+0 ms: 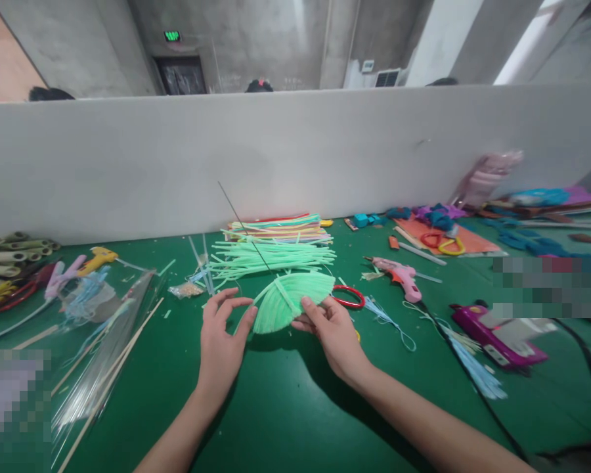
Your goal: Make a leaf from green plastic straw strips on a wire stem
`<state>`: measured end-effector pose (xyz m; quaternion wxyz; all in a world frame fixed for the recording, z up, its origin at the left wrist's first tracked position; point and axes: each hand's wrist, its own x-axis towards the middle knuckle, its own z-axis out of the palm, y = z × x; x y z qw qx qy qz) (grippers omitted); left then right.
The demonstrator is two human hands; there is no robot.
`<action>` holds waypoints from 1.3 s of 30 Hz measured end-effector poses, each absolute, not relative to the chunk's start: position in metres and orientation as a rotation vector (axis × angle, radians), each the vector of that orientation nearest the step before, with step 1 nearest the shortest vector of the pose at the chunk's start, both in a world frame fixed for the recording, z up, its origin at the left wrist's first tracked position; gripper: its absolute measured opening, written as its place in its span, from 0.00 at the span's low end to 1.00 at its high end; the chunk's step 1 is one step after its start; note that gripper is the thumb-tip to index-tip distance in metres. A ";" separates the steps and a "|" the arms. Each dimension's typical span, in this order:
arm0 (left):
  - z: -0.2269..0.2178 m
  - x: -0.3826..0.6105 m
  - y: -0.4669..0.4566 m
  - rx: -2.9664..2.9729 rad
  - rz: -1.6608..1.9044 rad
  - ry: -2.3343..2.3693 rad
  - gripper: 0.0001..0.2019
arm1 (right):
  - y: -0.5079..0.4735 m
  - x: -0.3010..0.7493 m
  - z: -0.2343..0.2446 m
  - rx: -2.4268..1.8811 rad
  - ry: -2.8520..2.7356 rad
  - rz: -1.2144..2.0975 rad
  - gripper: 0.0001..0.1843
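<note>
green table below a pale partition carries a heap of loose green stems, seemingly unused, while the green fan held up before them looks already shaped, with a strip across it and a thin dark wire rising from its top edge. the right hand pinches the fan's lower right side; the left hand is loosely spread, thumb at its left edge, contact unclear.

My left hand and right hand are bare, with slender fingers; behind them, my narrow wrists and slim forearms are bare too.
</note>
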<state>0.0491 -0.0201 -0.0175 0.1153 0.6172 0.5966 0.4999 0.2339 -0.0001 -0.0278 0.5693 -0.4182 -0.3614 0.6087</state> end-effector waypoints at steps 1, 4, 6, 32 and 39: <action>-0.018 0.049 -0.020 1.788 1.457 1.725 0.09 | 0.000 0.233 -0.028 -0.973 -0.829 1.439 0.21; -0.020 0.050 -0.019 1.719 1.440 1.664 0.09 | -0.001 0.232 -0.027 -0.938 -0.772 1.461 0.20; -0.020 0.050 -0.019 1.677 1.440 1.624 0.09 | -0.001 0.232 -0.027 -0.919 -0.753 1.473 0.21; -0.019 0.058 -0.020 1.072 1.338 1.272 0.18 | -0.002 0.234 -0.020 -0.876 -0.752 1.613 0.17; -0.015 0.064 -0.026 1.023 1.427 1.217 0.26 | -0.008 0.230 -0.025 -0.823 -0.901 1.751 0.18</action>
